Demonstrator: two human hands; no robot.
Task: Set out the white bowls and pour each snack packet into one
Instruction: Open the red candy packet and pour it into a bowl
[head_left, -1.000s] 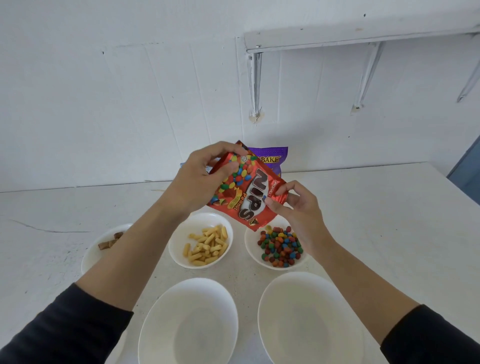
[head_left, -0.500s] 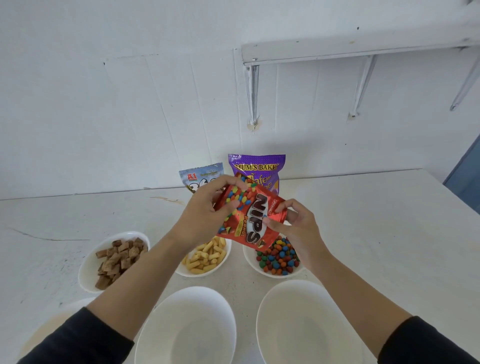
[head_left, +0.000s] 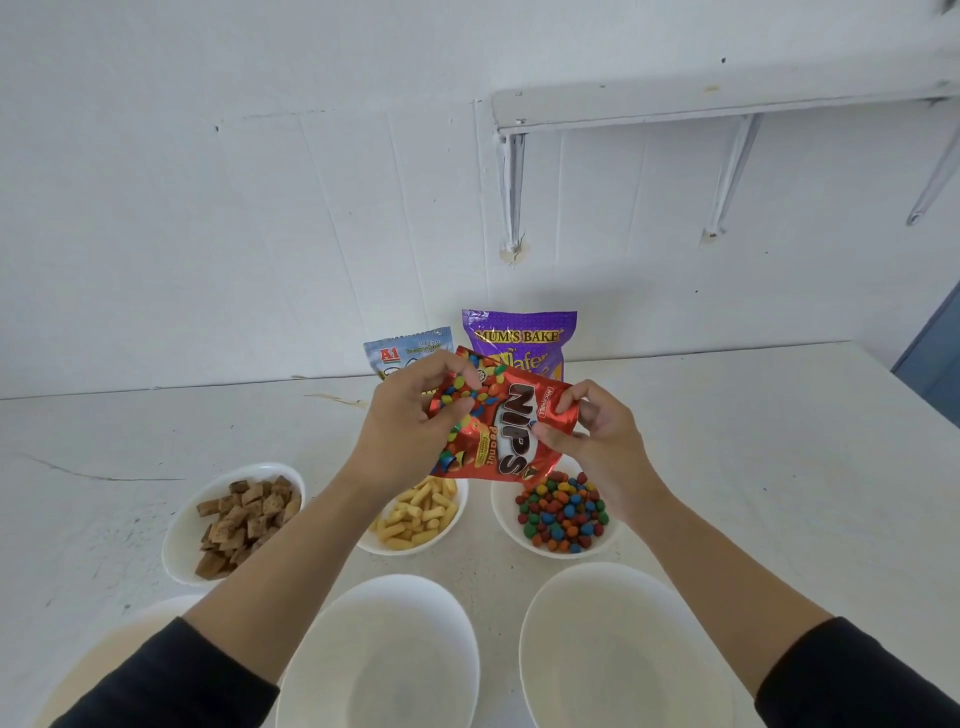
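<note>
- Just above the far rim of the bowl of coloured candies (head_left: 561, 554), a red Nips packet (head_left: 498, 431) hangs between both hands.
- The left hand (head_left: 400, 431) has a closed grip on the packet's left edge, and the right hand (head_left: 592, 441) pinches its right corner.
- Compared with a second ago, the packet lies slightly flatter. Nothing falls from it, so this pour looks finished.
- Behind the candy bowl, a purple packet (head_left: 519, 338) and a blue packet (head_left: 400, 353) stand on the worktop (head_left: 753, 441). In front of it, two empty bowls (head_left: 379, 649) wait.
</note>
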